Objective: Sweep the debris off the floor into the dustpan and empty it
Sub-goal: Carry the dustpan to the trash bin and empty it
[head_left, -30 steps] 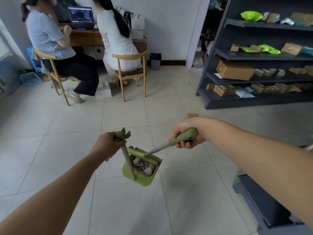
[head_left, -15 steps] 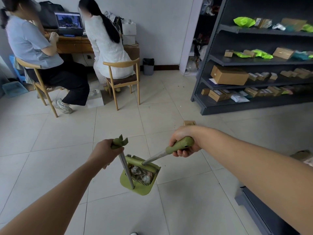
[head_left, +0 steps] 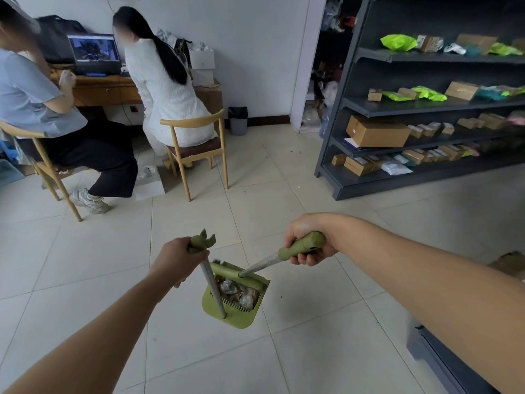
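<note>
A green dustpan (head_left: 238,318) hangs upright over the tiled floor, low in the middle of the head view. My left hand (head_left: 177,258) grips the top of its metal pole. Crumpled wrappers and debris (head_left: 237,292) lie inside the pan. My right hand (head_left: 308,244) is shut on the green handle of the broom (head_left: 301,245), whose metal shaft slants down to the broom head (head_left: 235,275) resting across the pan's mouth. A small grey bin (head_left: 238,120) with a black liner stands against the far wall.
Two people sit on wooden chairs (head_left: 196,149) at a desk with a laptop, far left. A dark shelf unit (head_left: 426,109) with boxes fills the right side. Small specks (head_left: 295,152) lie on the tiles near it. A dark low object (head_left: 443,362) is at bottom right.
The view has shifted left to right across the room, so the seated people and shelves sit closer and further left. Both hands keep the same grips; broom head stays in the dustpan.
</note>
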`<state>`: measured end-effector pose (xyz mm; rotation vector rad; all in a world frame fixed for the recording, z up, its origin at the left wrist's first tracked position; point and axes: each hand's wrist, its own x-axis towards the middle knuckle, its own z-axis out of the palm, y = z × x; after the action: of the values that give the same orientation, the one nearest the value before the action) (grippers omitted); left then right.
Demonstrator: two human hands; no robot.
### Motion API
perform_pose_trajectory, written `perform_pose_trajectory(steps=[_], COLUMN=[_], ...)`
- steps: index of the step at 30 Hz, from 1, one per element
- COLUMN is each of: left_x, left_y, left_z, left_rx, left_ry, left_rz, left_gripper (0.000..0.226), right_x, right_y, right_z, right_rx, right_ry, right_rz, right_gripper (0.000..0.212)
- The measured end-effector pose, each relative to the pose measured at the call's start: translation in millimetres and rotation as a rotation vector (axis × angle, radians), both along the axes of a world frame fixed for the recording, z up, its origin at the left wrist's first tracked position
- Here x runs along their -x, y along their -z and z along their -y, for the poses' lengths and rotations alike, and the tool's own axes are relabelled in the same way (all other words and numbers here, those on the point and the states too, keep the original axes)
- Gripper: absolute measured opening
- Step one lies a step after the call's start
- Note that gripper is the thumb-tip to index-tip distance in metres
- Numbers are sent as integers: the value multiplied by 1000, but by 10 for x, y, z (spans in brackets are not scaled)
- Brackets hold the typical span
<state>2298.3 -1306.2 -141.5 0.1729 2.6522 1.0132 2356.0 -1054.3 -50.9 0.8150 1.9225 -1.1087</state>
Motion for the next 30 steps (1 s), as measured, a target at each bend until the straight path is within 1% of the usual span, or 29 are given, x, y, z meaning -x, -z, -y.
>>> perform_pose_trajectory(steps=[15, 22, 30], left_x=[773, 1226, 1814], left_y=[47, 78, 47], left_z=[-131, -400, -874], left_rx=[-8, 6, 22], left_ry=[2, -4, -10], left_rz=[0, -7, -23], left_gripper=[11, 9, 12], right_x=[707, 1191, 1769], right_y=[67, 134, 112], right_z=[-60, -298, -784], right_rx=[7, 9, 11], right_ry=[18, -7, -13], right_rz=[-9, -1, -19], right_gripper=[20, 21, 22])
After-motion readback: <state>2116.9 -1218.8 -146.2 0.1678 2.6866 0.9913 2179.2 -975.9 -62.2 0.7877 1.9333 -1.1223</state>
